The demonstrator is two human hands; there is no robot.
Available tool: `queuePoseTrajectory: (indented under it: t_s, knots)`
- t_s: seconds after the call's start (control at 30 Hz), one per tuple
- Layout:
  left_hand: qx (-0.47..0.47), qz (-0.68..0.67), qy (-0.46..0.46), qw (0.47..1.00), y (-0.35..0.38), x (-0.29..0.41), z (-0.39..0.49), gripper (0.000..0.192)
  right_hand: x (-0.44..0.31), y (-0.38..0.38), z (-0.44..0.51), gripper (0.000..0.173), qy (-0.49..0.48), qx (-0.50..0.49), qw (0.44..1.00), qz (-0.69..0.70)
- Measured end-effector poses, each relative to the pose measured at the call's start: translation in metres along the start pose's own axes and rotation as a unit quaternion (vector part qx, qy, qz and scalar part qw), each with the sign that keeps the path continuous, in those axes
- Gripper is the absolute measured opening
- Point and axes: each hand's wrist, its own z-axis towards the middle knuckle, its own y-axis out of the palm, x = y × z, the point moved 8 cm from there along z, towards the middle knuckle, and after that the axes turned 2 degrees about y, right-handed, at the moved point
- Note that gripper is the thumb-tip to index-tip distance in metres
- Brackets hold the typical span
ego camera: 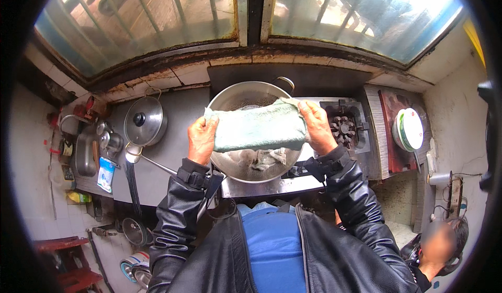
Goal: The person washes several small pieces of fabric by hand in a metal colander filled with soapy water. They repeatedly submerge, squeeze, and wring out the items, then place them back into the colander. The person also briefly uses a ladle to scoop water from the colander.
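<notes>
A pale green towel (259, 126), folded into a long rectangle, is stretched between my two hands. My left hand (202, 139) pinches its left end, and my right hand (317, 127) grips the upper right corner. Below the towel sits a large metal wok (235, 171) on the stove, partly hidden by the cloth. Crumpled greyish cloth (270, 159) lies in the wok's lower part. What is in its middle is hidden by the towel.
A lidded pot (144, 122) and a long-handled ladle (133, 153) are at the left, beyond them a sink (86, 153). At the right are a gas burner (343, 125) and stacked bowls (408, 130) on a red board (392, 151). Another person (437, 246) is at the lower right.
</notes>
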Motion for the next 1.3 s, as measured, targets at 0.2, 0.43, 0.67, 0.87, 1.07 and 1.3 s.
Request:
queuePoseTrajectory:
  t_s: [0.2,0.43,0.67,0.87,1.07,1.3]
  knots:
    - [-0.021,0.079,-0.123,0.989,0.044,0.0,-0.007,0.047,-0.008,0.066,-0.007,0.021,0.039,-0.1,0.973,0.205]
    - [-0.285,-0.475,-0.156,0.818,0.117,0.04,-0.021,0.041,0.054,0.134,-0.019,0.033,0.163,-0.124,0.885,0.419]
    - [-0.057,-0.254,-0.137,0.956,0.101,0.011,-0.019,0.016,0.101,0.102,-0.014,0.024,0.064,0.004,0.971,0.231]
    - [-0.038,0.0,0.009,0.999,0.123,0.01,-0.019,0.016,0.118,0.053,-0.015,0.031,0.06,0.02,0.978,-0.198]
    - [-0.093,0.349,0.168,0.917,0.174,0.059,-0.066,0.079,0.107,0.018,-0.046,0.045,0.083,0.068,0.981,0.165]
    - [-0.176,-0.153,-0.124,0.964,0.168,0.027,-0.054,0.024,0.036,0.059,-0.053,0.059,0.067,-0.262,0.81,0.521]
